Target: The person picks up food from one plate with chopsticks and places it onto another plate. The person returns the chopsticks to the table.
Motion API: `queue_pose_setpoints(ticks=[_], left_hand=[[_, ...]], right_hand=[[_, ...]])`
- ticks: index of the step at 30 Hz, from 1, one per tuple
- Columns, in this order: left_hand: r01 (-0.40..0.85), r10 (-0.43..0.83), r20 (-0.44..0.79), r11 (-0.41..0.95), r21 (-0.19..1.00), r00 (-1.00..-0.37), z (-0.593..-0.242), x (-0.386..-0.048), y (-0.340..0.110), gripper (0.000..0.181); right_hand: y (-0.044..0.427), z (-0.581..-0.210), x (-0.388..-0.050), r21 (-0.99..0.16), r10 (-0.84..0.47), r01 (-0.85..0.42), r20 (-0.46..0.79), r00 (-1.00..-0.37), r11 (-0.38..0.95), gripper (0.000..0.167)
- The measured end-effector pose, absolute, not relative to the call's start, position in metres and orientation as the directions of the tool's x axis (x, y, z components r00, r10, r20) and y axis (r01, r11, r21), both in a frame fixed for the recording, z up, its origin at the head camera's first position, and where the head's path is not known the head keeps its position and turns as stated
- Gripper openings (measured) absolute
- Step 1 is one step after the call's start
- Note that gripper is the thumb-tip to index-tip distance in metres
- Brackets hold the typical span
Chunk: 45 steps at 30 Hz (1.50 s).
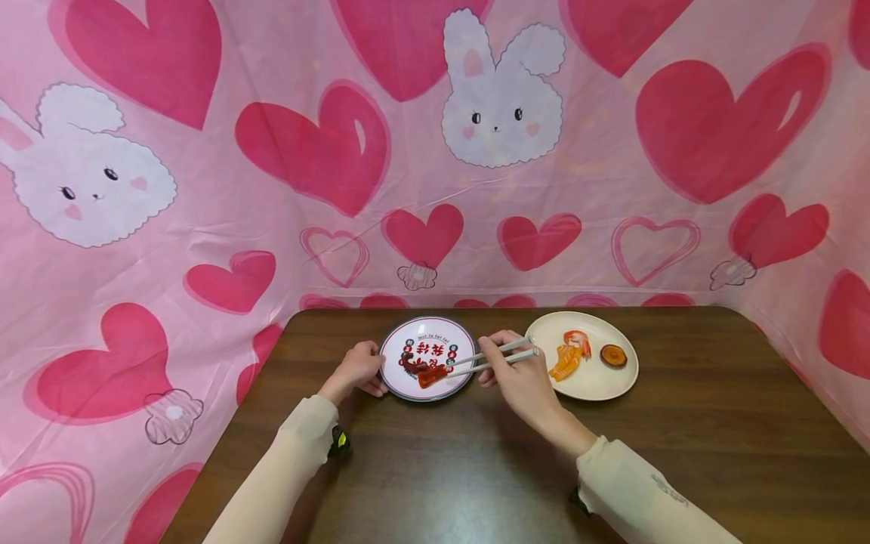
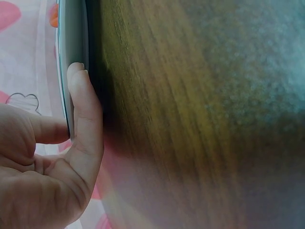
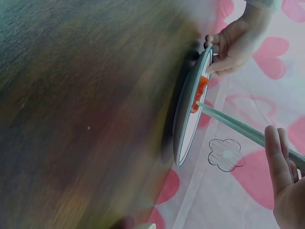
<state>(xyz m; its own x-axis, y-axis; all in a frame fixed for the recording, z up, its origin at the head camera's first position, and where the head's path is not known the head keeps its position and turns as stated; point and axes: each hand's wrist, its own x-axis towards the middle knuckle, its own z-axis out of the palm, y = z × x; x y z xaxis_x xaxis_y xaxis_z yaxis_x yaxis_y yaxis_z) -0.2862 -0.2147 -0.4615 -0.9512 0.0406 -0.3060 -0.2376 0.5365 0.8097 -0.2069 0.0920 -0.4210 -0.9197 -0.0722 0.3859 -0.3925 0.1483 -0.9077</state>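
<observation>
My left hand (image 1: 358,370) grips the left edge of a white plate (image 1: 401,332) with red and black lettering and a dark rim. In the left wrist view the thumb is at the rim and the fingers (image 2: 86,102) lie along the underside. A glossy red piece of food (image 1: 431,376) and a dark brown piece (image 1: 411,364) lie on this plate. My right hand (image 1: 523,389) holds a pair of pale chopsticks (image 1: 469,360). Their tips reach the red piece, in the right wrist view too; whether they pinch it I cannot tell.
To the right, behind my right hand, stands a cream plate (image 1: 598,389) bearing an orange-and-white shrimp-like piece (image 1: 569,355) and a round brown slice (image 1: 614,356). Both plates are near the far edge of the dark wooden table (image 1: 435,468). A pink heart-and-rabbit cloth (image 1: 598,151) hangs behind.
</observation>
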Motion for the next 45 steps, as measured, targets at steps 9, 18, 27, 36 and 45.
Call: queue_pose_setpoints(ticks=[9,18,27,36,45], left_hand=[[-0.231,0.041,-0.295,0.525,0.819,-0.955,-0.464,-0.287,-0.215,0.018],[-0.238,0.031,-0.295,0.513,0.825,-0.955,-0.466,-0.286,-0.216,0.021],[-0.232,0.043,-0.291,0.498,0.836,-0.956,-0.469,-0.282,-0.213,0.041],[-0.236,0.028,-0.286,0.492,0.838,-0.958,-0.467,-0.281,-0.212,0.044],[-0.233,0.026,-0.282,0.493,0.838,-0.959,-0.464,-0.278,-0.209,0.045]], right_hand=[[0.100,-0.421,-0.203,-0.890,-0.075,-0.405,0.398,-0.914,0.210,0.021],[0.110,-0.421,-0.199,-0.899,-0.060,-0.384,0.380,-0.923,0.210,0.020],[0.118,-0.422,-0.196,-0.920,-0.031,-0.361,0.361,-0.932,0.151,0.021],[0.127,-0.424,-0.196,-0.909,0.005,-0.401,0.404,-0.915,0.115,0.020],[0.137,-0.423,-0.195,-0.901,0.033,-0.418,0.424,-0.905,0.116,0.022]])
